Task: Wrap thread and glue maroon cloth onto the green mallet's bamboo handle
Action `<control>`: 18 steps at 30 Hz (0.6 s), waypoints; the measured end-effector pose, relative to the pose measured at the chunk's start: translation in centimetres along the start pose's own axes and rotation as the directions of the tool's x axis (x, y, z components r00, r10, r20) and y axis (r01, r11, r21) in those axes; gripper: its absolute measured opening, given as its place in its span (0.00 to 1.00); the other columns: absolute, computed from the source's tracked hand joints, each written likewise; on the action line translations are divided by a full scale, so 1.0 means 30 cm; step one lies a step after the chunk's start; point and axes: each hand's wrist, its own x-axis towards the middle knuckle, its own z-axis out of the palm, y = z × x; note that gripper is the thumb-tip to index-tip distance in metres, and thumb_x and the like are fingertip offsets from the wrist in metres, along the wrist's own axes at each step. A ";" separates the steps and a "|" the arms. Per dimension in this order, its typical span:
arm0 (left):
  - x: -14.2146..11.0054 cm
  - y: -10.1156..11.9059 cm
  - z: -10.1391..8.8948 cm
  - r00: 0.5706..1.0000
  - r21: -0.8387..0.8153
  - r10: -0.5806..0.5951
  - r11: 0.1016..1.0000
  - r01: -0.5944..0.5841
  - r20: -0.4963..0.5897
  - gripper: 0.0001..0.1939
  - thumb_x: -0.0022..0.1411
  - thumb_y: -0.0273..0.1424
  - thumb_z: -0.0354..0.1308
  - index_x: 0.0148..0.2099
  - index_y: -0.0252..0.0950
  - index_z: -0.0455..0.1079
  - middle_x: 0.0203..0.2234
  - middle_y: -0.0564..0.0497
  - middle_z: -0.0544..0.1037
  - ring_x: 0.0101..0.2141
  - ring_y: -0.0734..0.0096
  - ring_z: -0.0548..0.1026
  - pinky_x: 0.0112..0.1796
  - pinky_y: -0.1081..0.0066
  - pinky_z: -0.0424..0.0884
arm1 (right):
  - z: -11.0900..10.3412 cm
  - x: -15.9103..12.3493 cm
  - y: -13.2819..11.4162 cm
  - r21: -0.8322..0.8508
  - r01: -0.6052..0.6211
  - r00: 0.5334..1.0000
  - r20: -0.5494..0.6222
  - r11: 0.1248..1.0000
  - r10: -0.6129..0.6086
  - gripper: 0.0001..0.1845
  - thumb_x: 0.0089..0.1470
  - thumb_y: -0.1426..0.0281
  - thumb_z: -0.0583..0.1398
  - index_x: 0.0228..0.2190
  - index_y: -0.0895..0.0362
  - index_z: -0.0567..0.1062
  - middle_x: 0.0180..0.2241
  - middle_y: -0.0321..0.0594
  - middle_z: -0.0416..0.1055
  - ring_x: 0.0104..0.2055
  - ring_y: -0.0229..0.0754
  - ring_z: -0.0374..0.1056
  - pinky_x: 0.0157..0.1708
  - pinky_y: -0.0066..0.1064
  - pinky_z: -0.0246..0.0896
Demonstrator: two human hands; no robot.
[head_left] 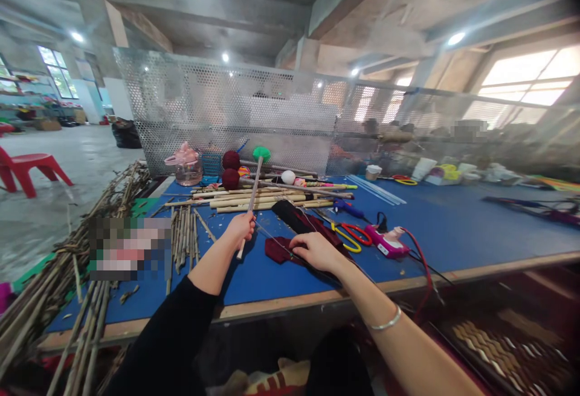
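So the left hand (242, 228) is wrapped around a pale stick (254, 194), gripping it near its lower end, above the left-middle part of the blue tabletop (446, 227). Its long axis runs away from the person and leans a bit right, with the green tip (261, 154) at the far end in front of the perforated metal panel (235, 106). The butt end pokes out below the fist, pointing at the wooden front edge (263, 308), with a strip of blue between them. Right hand (317, 250) has bent fingers over some dark red cloth (277, 250), can't tell if it's pinching anything. Loose twigs (183, 236) sit left of the stick, pale rods (247, 204) lie crosswise behind the fist, and more blue surface stretches off right past the magenta box (386, 242)
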 end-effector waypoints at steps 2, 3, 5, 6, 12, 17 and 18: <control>0.002 -0.002 -0.002 1.000 -0.013 -0.005 1.000 0.005 0.008 0.13 0.64 0.36 0.40 0.30 0.35 0.57 0.13 0.61 0.54 0.11 0.87 0.50 0.14 0.83 0.41 | 0.007 -0.016 -0.008 0.013 0.009 0.999 -0.032 1.000 -0.008 0.10 0.48 0.71 0.56 0.32 0.56 0.76 0.32 0.39 0.75 0.33 0.40 0.68 0.35 0.28 0.57; 0.003 -0.002 -0.003 1.000 -0.020 -0.007 1.000 0.008 0.012 0.13 0.64 0.36 0.40 0.30 0.35 0.57 0.14 0.61 0.54 0.11 0.87 0.50 0.14 0.83 0.41 | 0.012 -0.022 -0.011 0.010 0.012 0.999 -0.038 1.000 -0.012 0.09 0.47 0.70 0.56 0.31 0.57 0.76 0.31 0.39 0.74 0.32 0.39 0.68 0.34 0.27 0.57; 0.004 -0.002 -0.004 1.000 -0.032 -0.011 0.999 0.011 0.018 0.13 0.64 0.36 0.40 0.30 0.35 0.57 0.14 0.61 0.55 0.10 0.88 0.50 0.13 0.83 0.41 | 0.021 -0.025 -0.016 -0.010 0.032 0.999 -0.036 0.999 -0.032 0.07 0.45 0.71 0.58 0.28 0.58 0.76 0.30 0.40 0.73 0.31 0.39 0.67 0.33 0.27 0.56; 0.003 -0.001 -0.004 1.000 -0.038 -0.011 0.999 0.012 0.019 0.13 0.64 0.36 0.41 0.30 0.34 0.57 0.14 0.61 0.55 0.10 0.88 0.49 0.13 0.83 0.41 | 0.023 -0.021 -0.018 -0.017 0.046 0.998 -0.037 0.999 -0.047 0.05 0.45 0.72 0.58 0.26 0.58 0.75 0.29 0.40 0.73 0.31 0.39 0.66 0.33 0.27 0.56; -0.011 0.012 0.006 0.999 -0.081 -0.031 0.996 0.033 0.018 0.12 0.64 0.35 0.42 0.33 0.34 0.59 0.16 0.58 0.61 0.10 0.89 0.49 0.13 0.83 0.43 | -0.012 0.098 -0.057 0.124 0.061 0.986 -0.160 0.990 -0.040 0.06 0.45 0.68 0.59 0.22 0.58 0.74 0.21 0.36 0.71 0.25 0.36 0.64 0.28 0.26 0.54; -0.030 0.025 0.014 0.998 -0.103 -0.038 0.994 0.042 0.045 0.10 0.63 0.35 0.43 0.39 0.35 0.60 0.22 0.54 0.68 0.10 0.89 0.49 0.13 0.83 0.43 | 0.011 0.289 -0.097 0.467 -0.003 1.000 -0.018 0.884 0.013 0.07 0.45 0.69 0.56 0.22 0.59 0.72 0.15 0.32 0.66 0.17 0.33 0.58 0.20 0.25 0.53; -0.031 0.026 0.014 0.998 -0.100 -0.035 0.994 0.040 0.047 0.09 0.63 0.34 0.43 0.39 0.35 0.60 0.21 0.55 0.68 0.10 0.89 0.49 0.12 0.83 0.43 | 0.028 0.322 -0.098 0.515 -0.003 1.000 -0.009 0.857 0.008 0.07 0.45 0.70 0.56 0.22 0.59 0.72 0.15 0.32 0.65 0.17 0.33 0.58 0.20 0.24 0.53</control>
